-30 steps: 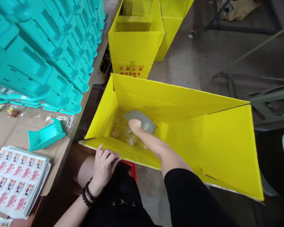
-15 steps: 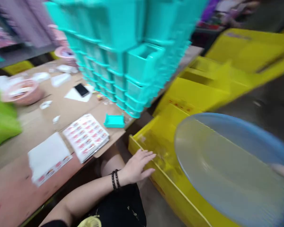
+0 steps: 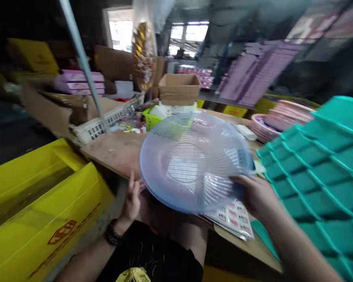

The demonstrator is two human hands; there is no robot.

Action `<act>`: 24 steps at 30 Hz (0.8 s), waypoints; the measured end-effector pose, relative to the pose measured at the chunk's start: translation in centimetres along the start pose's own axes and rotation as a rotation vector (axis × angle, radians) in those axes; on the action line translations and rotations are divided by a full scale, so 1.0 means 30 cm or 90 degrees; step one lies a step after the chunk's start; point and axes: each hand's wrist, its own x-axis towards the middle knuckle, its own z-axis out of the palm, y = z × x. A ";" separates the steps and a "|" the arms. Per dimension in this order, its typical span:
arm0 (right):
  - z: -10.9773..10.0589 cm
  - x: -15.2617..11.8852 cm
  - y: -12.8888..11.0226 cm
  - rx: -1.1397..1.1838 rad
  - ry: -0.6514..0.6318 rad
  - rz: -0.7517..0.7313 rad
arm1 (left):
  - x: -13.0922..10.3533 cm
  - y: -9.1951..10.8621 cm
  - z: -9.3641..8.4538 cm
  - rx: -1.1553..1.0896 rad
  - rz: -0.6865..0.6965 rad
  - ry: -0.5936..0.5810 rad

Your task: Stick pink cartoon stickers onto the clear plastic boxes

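A large, round, translucent bluish basin [image 3: 184, 156] is held tilted above the near edge of the table. My right hand [image 3: 254, 194] grips its right rim, with the thumb at the edge and the other fingers mostly hidden. Just left of the basin's lower left rim is my left hand [image 3: 132, 201], fingers apart and holding nothing, a dark beaded bracelet on its wrist. Sticker sheets [image 3: 233, 217] lie on the table below the basin, partly covered by it.
Stacked teal bins [image 3: 320, 172] rise at the right. Pink baskets [image 3: 263, 127] stand behind them. Yellow boxes [image 3: 67, 211] are at the left. A white crate [image 3: 94, 131], a green basket [image 3: 151, 119] and a cardboard box [image 3: 179, 88] sit farther back.
The view has swung left toward the table and windows. The basin, earlier at the right over a yellow box, is now in front of me over the table edge. My right hand now shows clearly.
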 end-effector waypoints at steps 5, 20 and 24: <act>0.663 0.146 0.011 0.054 -0.215 0.103 | -0.070 0.007 -0.329 0.046 -0.017 0.293; 1.057 0.122 0.086 -0.026 -0.482 0.213 | -0.272 0.057 -0.836 0.405 -0.025 0.621; 1.033 -0.019 0.154 -0.226 -0.742 0.134 | -0.183 0.176 -1.081 0.617 -0.067 0.652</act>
